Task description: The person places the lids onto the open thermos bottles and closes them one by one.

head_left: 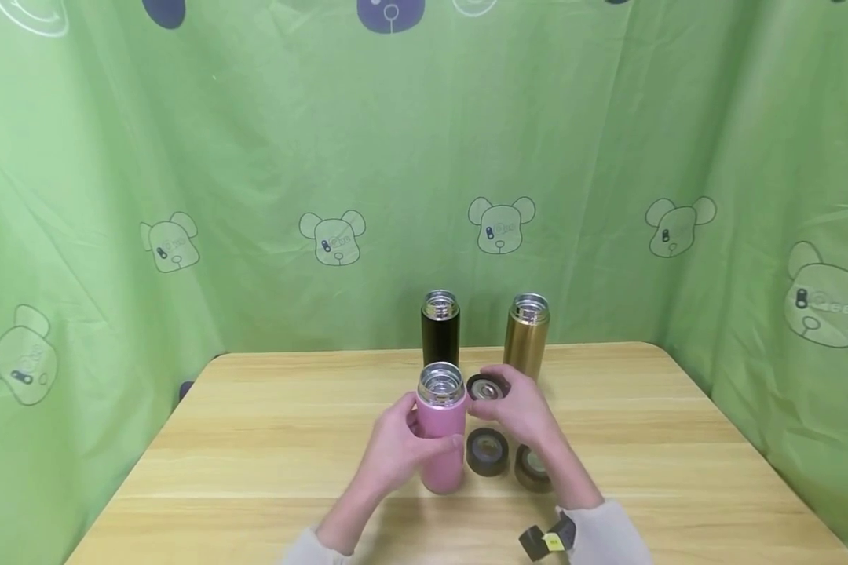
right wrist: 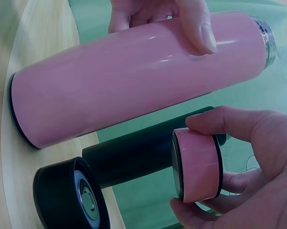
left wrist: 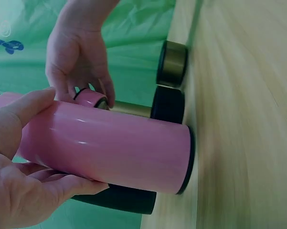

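My left hand (head_left: 396,447) grips a pink thermos bottle (head_left: 441,451), its fingers and thumb wrapped round the upper body. The bottle stands near upright with its base at the table and its steel mouth uncovered. Just right of that mouth, my right hand (head_left: 524,406) holds a pink lid (right wrist: 198,164) between thumb and fingers, apart from the bottle. The lid's inner side faces up in the head view. A black lid (head_left: 487,453) and a gold lid (left wrist: 173,64), partly covered by my right forearm in the head view, lie on the table.
Behind the pink bottle stand a black thermos bottle (head_left: 440,333) and a gold thermos bottle (head_left: 527,337), both uncapped. The wooden table (head_left: 268,439) ends at a green curtain (head_left: 410,157) with bear prints. A dark strap with a yellow label (head_left: 553,541) is at my right wrist.
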A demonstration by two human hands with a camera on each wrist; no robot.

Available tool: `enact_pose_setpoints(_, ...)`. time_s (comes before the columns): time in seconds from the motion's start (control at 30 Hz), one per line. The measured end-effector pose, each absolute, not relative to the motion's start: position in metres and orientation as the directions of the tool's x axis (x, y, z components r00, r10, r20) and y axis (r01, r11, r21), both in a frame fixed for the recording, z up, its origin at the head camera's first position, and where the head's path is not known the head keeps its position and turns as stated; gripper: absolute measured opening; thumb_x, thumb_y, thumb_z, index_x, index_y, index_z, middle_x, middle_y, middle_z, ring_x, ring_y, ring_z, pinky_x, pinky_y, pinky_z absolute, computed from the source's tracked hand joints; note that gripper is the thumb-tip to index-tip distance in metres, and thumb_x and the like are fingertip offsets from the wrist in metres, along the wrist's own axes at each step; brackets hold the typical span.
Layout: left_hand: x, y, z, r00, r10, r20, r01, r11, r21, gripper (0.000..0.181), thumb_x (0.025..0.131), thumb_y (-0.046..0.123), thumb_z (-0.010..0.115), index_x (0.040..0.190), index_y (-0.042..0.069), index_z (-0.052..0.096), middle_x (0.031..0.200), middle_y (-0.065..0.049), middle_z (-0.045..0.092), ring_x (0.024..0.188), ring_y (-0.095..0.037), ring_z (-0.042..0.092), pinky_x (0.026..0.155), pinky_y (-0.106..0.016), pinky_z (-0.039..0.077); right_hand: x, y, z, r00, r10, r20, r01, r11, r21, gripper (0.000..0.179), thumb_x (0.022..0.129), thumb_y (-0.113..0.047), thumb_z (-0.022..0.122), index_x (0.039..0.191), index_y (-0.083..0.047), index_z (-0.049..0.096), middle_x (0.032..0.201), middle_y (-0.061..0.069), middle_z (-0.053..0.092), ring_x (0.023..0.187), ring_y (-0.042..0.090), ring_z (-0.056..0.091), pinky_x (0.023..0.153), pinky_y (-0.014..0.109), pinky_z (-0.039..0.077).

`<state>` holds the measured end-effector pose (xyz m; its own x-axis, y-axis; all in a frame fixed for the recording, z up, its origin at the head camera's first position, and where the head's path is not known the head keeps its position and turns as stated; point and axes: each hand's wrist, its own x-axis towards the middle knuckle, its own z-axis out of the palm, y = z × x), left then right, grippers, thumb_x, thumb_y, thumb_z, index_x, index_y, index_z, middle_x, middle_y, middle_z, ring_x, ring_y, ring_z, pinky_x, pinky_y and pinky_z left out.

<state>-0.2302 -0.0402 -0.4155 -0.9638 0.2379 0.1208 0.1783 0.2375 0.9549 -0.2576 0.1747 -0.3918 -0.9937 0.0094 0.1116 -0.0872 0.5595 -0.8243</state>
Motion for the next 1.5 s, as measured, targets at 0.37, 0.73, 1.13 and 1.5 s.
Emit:
enact_pose_setpoints(0.37,-0.231,-0.04,-0.413,-0.962,0.268,0.061,0.127,0.237,0.963,0.081,0.07,0.037,0.092,0.138,0.016,0.055,0.131,-0.008,0.068,0.118,-0.026,0.067,0.101,-0.048,0.055,-0.258,0.175,-0.392,-0.994,0.008,0.111,-0.087,0.565,-0.82,0.075,0.075,-0.027,0.086,0.14,-0.005,0.055,0.135,0.021,0.062,0.119,0.036,0.062,0.1,0.058,0.051)
enact_pose_setpoints(0.73,-0.234,-0.044,-0.411,-0.948,0.311,0.068,0.155,0.266,0.952,0.069,0.072,0.037,0.092,0.131,0.019,0.062,0.121,-0.001,0.071,0.11,-0.021,0.068,0.098,-0.045,0.056,-0.257,0.18,-0.388,-0.992,0.006,0.125,-0.1,0.565,-0.819,0.073,0.075,-0.026,0.086,0.138,-0.006,0.055,0.13,0.019,0.065,0.112,0.034,0.064,0.096,0.056,0.054)
enact_pose_setpoints(1.13,-0.237,-0.047,-0.411,-0.945,0.319,0.065,0.169,0.311,0.935,0.068,0.072,0.042,0.091,0.131,0.023,0.063,0.119,0.001,0.072,0.109,-0.019,0.068,0.097,-0.045,0.057,-0.257,0.181,-0.385,-0.994,0.011,0.109,-0.084,0.553,-0.829,0.073,0.076,-0.027,0.086,0.139,-0.007,0.055,0.127,0.018,0.066,0.111,0.032,0.065,0.096,0.056,0.053)
enact_pose_setpoints(1.5,-0.239,-0.048,-0.413,-0.944,0.321,0.073,0.18,0.32,0.93,0.066,0.071,0.043,0.091,0.129,0.026,0.064,0.118,0.002,0.073,0.108,-0.018,0.069,0.095,-0.044,0.057,-0.254,0.181,-0.381,-0.994,0.001,0.105,-0.088,0.541,-0.836,0.072,0.079,-0.029,0.084,0.14,-0.008,0.054,0.13,0.019,0.064,0.108,0.031,0.066,0.095,0.053,0.055)
